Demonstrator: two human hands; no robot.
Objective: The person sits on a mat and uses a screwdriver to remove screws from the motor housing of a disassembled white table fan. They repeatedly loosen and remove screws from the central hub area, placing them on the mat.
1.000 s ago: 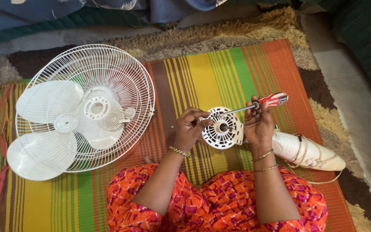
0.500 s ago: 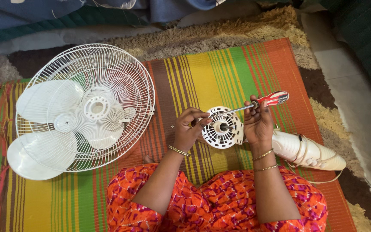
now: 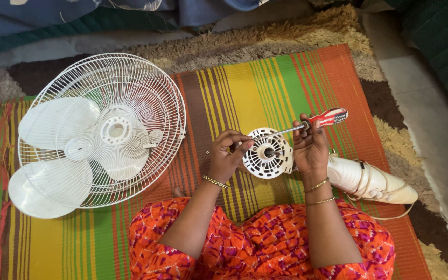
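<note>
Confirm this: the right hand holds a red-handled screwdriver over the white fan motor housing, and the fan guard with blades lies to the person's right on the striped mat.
Wrong side. The fan guard with blades lies to the person's left, as the head view shows. The right hand does hold the red-handled screwdriver over the white fan motor housing on the striped mat.

both hands (image 3: 226, 158) raised, fingers curled, gripping

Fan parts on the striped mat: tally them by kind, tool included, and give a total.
Wire grille: 1
Blade set: 1
Vented motor cover: 1
White stand piece with cord: 1
Screwdriver: 1
Total: 5
</note>
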